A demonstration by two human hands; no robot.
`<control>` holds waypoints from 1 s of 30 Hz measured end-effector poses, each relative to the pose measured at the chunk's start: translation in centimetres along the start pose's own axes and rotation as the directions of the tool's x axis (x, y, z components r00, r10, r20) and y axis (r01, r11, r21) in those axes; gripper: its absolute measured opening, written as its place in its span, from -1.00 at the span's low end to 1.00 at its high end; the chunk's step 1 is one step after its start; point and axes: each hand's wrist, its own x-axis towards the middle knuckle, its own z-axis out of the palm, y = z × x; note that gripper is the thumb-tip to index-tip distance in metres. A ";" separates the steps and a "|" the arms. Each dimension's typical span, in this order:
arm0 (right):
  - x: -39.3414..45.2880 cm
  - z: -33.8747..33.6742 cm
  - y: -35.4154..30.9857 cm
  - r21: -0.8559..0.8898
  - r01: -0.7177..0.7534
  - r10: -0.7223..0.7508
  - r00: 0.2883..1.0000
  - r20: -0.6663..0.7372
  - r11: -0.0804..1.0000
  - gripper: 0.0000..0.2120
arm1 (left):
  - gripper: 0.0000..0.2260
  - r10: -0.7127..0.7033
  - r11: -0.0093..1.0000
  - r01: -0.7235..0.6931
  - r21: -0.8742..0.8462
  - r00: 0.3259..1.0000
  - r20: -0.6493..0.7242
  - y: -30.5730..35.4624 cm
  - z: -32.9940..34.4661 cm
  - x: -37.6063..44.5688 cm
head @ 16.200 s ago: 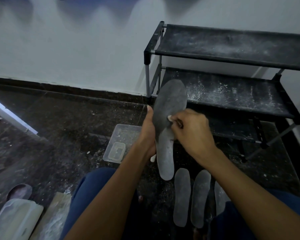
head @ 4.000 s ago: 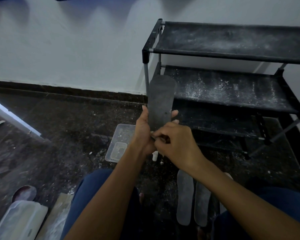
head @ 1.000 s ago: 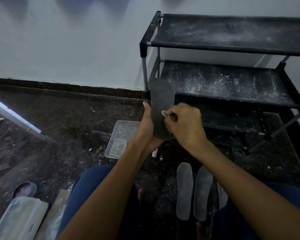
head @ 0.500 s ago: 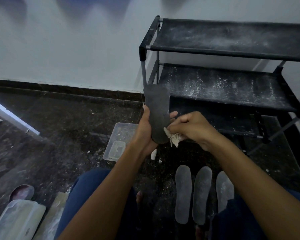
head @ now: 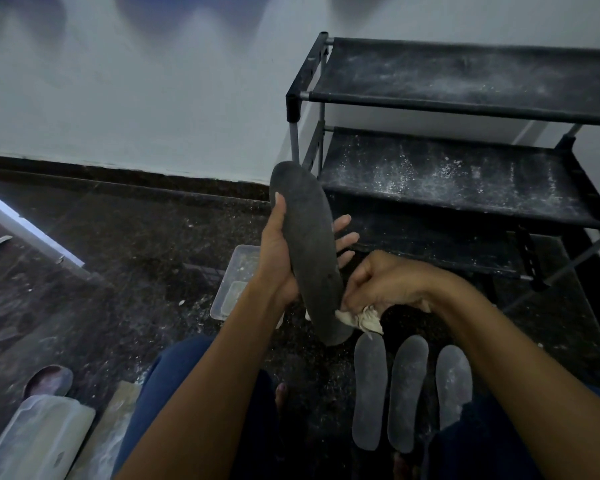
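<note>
Left hand [head: 278, 258] grips a dark insole [head: 307, 258] held upright. Right hand [head: 388, 282] pinches a crumpled cloth [head: 359, 318] against its lower edge. Three insoles [head: 407, 393] lie on the floor [head: 136, 258] below.

Open floor [head: 136, 258] lies left of the clear tub [head: 238, 270]. The black rack [head: 465, 105] walls off the far right, close behind the right grip [head: 388, 282]. Below it, three insoles [head: 407, 393] crowd the floor, seemingly with narrow gaps between them.
</note>
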 end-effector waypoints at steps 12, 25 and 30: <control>1.9 -0.8 0.2 -0.326 0.431 -0.497 0.381 -0.780 0.841 -0.84 | -0.31 -0.064 0.997 0.067 0.049 0.997 -0.047 -0.8 0.6 0.1; 1.5 3.1 1.0 -0.332 0.298 -0.435 0.747 -0.503 0.895 -0.96 | -0.36 0.010 0.998 -0.016 -0.057 0.994 -0.106 -0.4 0.9 -0.2; 1.4 2.2 0.7 -0.248 0.367 -0.437 0.634 -0.638 0.896 -0.96 | -0.23 0.060 0.996 -0.047 0.070 0.979 -0.192 -0.2 1.5 -0.5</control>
